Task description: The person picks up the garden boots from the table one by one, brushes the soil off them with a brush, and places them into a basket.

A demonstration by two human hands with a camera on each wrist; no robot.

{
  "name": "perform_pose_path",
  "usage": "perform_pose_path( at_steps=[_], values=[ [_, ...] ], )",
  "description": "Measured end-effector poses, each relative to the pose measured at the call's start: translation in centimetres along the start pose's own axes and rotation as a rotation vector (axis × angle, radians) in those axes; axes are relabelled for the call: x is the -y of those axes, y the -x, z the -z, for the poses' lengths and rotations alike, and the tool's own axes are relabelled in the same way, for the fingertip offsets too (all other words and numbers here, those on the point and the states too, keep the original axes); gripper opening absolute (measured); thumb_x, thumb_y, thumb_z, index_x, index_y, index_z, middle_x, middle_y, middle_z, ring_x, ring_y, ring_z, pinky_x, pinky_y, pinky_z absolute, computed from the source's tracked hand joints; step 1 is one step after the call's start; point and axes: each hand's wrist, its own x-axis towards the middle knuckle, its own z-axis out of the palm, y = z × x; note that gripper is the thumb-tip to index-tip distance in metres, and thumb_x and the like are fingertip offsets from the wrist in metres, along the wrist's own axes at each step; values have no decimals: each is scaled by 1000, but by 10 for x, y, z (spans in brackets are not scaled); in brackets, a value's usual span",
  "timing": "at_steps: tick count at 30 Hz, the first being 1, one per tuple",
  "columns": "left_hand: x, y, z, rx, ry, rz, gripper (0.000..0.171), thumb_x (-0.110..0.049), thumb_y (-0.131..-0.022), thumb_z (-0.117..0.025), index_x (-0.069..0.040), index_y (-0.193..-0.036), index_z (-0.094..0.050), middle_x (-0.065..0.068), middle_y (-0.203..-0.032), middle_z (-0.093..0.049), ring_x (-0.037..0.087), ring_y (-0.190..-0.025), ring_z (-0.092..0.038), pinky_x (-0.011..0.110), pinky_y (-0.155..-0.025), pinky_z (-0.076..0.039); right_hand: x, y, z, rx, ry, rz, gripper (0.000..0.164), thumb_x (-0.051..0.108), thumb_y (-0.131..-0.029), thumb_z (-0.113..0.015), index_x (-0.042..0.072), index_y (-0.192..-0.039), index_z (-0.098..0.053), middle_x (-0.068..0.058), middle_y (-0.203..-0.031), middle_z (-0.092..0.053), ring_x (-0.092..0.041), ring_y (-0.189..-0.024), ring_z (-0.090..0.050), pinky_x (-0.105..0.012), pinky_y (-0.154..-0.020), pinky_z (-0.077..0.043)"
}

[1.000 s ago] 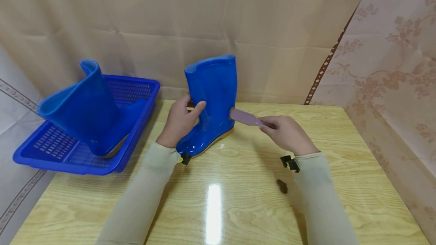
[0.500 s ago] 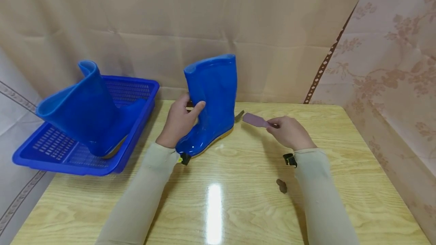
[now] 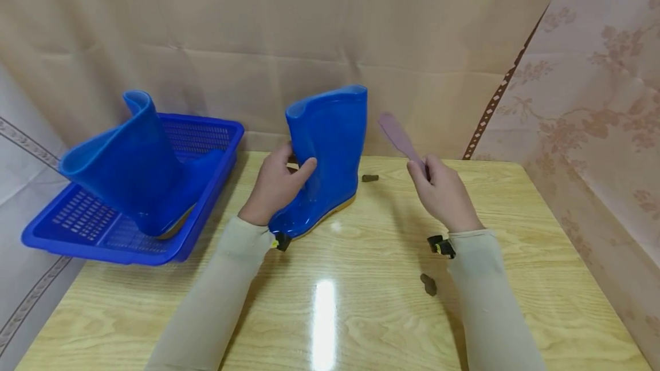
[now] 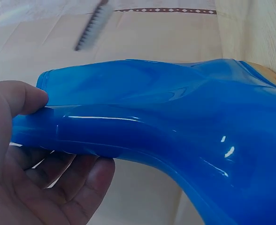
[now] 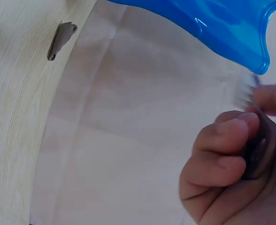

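A glossy blue rubber boot (image 3: 332, 147) with a yellowish sole stands upright on the table. My left hand (image 3: 273, 188) grips the front of its shaft, the thumb on one face and the fingers on the other, as the left wrist view also shows. To the boot's right, my right hand (image 3: 446, 196) holds a brush with a mauve back (image 3: 397, 133) by its handle, tilted up and apart from the boot. Blurred bristles (image 4: 95, 28) show in the left wrist view. A brown clump (image 3: 369, 178), perhaps mud, lies behind the boot's heel.
On the left a blue perforated basket (image 3: 103, 257) holds a second blue boot (image 3: 139, 176), leaning. Another brown clump (image 3: 428, 284) lies on the wooden table (image 3: 371, 314) beside my right forearm. A beige curtain (image 3: 247, 27) hangs behind the table.
The brush has left the boot's heel and swung up and to the right. A brown piece beside the heel has dropped onto the table. My left hand keeps its grip; the boot shifts slightly right.
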Motion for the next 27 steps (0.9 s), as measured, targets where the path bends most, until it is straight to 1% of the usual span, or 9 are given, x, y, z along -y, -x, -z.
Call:
perform_pose_path(
  at_steps=[5, 8, 11, 16, 19, 23, 27],
  values=[
    [-2, 0, 1, 4, -13, -5, 52, -36, -104, -60, -12, -149, -50, 8, -134, -64, 26, -114, -64, 50, -94, -57, 1, -2, -4, -57, -28, 77, 45, 49, -110, -38, 6, -98, -47, -7, -71, -43, -20, -55, -39, -33, -47, -34],
    [-3, 0, 0, 9, -14, -12, 51, -35, -105, -60, -11, -149, -50, 9, -134, -64, 27, -114, -64, 50, -94, -57, 0, -4, -6, -90, -31, 101, 42, 46, -111, -39, 6, -104, -50, -7, -72, -44, -20, -55, -40, -33, -48, -35],
    [-4, -1, -1, 15, -20, -11, 52, -35, -105, -60, -11, -150, -49, 9, -134, -64, 29, -115, -64, 50, -94, -58, -2, -5, -8, -104, -32, 118, 40, 43, -112, -39, 5, -107, -50, -7, -73, -44, -21, -56, -40, -34, -49, -35],
    [-3, -1, -3, 18, -35, 9, 53, -35, -105, -59, -12, -152, -47, 9, -138, -62, 30, -117, -64, 51, -94, -58, -4, -6, -11, -107, -27, 151, 38, 42, -111, -41, 6, -104, -50, -7, -72, -43, -21, -57, -39, -34, -50, -34],
    [-3, 0, -3, 20, -41, 11, 53, -35, -105, -59, -13, -151, -48, 9, -138, -62, 29, -117, -64, 51, -94, -58, -5, -6, -14, -125, -26, 151, 35, 41, -110, -47, 8, -100, -51, -6, -71, -45, -20, -56, -41, -33, -50, -35],
    [-3, 0, -2, 19, -41, 0, 52, -35, -105, -60, -12, -150, -49, 8, -136, -63, 27, -115, -65, 49, -93, -58, -7, -5, -18, -123, -16, 153, 31, 40, -107, -55, 11, -97, -56, -4, -68, -49, -19, -53, -44, -32, -48, -36],
    [-3, 0, -1, 11, -40, -6, 51, -34, -104, -60, -12, -149, -50, 9, -135, -64, 27, -114, -65, 49, -91, -59, -9, -6, -20, -127, -6, 165, 31, 41, -106, -57, 12, -97, -58, -3, -66, -49, -18, -51, -44, -31, -46, -36]
  ],
)
